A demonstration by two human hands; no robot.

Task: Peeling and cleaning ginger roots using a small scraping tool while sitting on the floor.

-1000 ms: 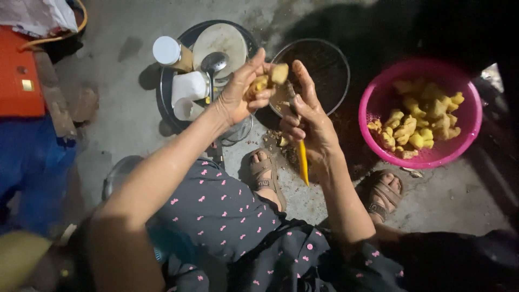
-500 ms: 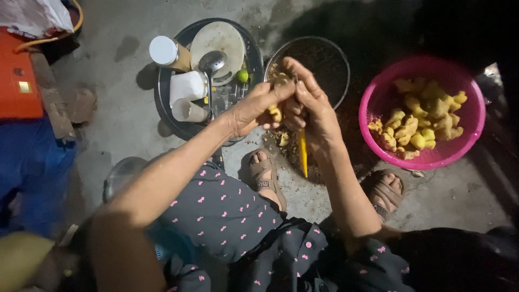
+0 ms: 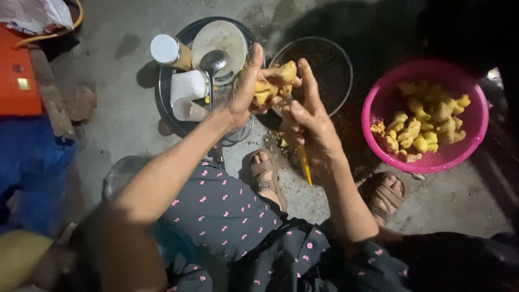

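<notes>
Beside dark empty bowl (image 3: 324,70), pink basin (image 3: 378,103) of peeled ginger (image 3: 427,127), tray (image 3: 162,97) holding cups (image 3: 188,86)

Knife (image 3: 304,162): only yellow handle shows below right hand (image 3: 311,127); blade hidden behind fingers. Ginger (image 3: 273,84) partly covered by left hand (image 3: 246,92). Orange box (image 3: 19,75) cut off at left edge. Near-left corner blurred, unreadable.
</notes>
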